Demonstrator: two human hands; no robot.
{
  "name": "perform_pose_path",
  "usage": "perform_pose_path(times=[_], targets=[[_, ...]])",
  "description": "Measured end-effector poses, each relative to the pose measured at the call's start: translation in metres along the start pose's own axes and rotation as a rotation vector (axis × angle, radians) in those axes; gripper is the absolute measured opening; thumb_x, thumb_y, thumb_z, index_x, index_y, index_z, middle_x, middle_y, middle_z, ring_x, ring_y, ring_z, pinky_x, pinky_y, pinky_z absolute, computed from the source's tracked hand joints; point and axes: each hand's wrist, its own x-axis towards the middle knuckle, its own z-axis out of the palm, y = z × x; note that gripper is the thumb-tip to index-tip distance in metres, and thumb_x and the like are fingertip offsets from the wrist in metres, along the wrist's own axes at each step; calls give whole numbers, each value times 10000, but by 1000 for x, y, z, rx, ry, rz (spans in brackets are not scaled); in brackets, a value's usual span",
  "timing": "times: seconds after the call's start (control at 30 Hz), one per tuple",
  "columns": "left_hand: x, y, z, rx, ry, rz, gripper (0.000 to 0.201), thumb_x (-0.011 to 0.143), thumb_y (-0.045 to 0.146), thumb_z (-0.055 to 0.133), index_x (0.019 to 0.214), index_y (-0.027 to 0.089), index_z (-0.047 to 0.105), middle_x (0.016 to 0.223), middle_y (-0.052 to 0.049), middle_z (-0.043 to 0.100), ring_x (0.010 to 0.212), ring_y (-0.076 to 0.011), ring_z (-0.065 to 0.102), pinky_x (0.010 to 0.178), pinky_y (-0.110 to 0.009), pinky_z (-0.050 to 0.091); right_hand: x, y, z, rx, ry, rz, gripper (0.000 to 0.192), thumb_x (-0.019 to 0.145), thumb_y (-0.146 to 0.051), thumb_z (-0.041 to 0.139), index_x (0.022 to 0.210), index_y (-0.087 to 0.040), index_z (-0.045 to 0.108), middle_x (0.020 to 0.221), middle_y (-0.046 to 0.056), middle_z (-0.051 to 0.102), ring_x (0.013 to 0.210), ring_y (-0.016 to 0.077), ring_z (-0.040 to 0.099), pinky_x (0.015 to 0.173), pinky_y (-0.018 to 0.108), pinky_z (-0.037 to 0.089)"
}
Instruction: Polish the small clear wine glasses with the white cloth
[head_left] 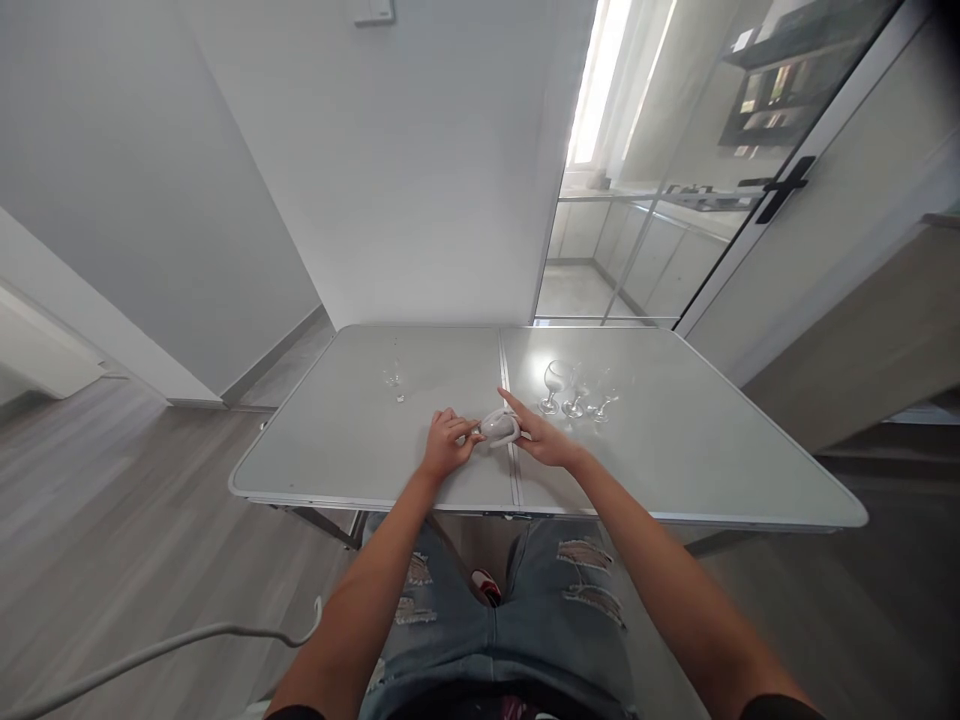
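Observation:
Between my hands, above the front middle of the table, is a stemmed glass (498, 427) lying on its side, with a whitish band or cloth around its bowl. My left hand (451, 440) pinches its narrow end on the left. The bowl end rests in my right hand (541, 438), whose forefinger side is stretched forward along it. To the right of my right hand stand a large round stemmed glass (556, 377), a second stemmed glass (575, 395) and a third (602, 400), close together. A small clear glass piece (400, 398) sits farther left on the table.
The folding table (660, 450) has a metal edge and a centre seam. A pale wall (420, 200) rises behind it. A glazed door (637, 220) stands at the back right. A white cable or hose (187, 637) curves at lower left.

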Motion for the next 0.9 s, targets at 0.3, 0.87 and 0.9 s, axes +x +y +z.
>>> perform_pose_path(times=[0.3,0.87,0.9], targets=[[2,-3,6,-74,80,-55,200,853,409,700,970,250,733,833,-57,710,859,-209,612,841,-369,442,12,28,18,379,200,26,927,772,-203,762,1554,-264,268,827,-32,695,738,141,641,759,276,539],[-4,6,-3,-291,-136,-37,218,892,379,630,795,192,687,630,16,597,572,-103,496,616,-232,394,17,-8,-39,-319,-216,-138,490,685,-61,614,1099,-308,697,721,-111,748,705,144,699,1169,488,345],[-3,7,-4,-318,-144,-46,221,886,374,635,777,187,683,625,17,593,569,-101,490,612,-229,391,17,-9,-40,-316,-227,-135,471,693,-75,627,1094,-313,693,722,-116,748,712,143,704,1167,493,349]])
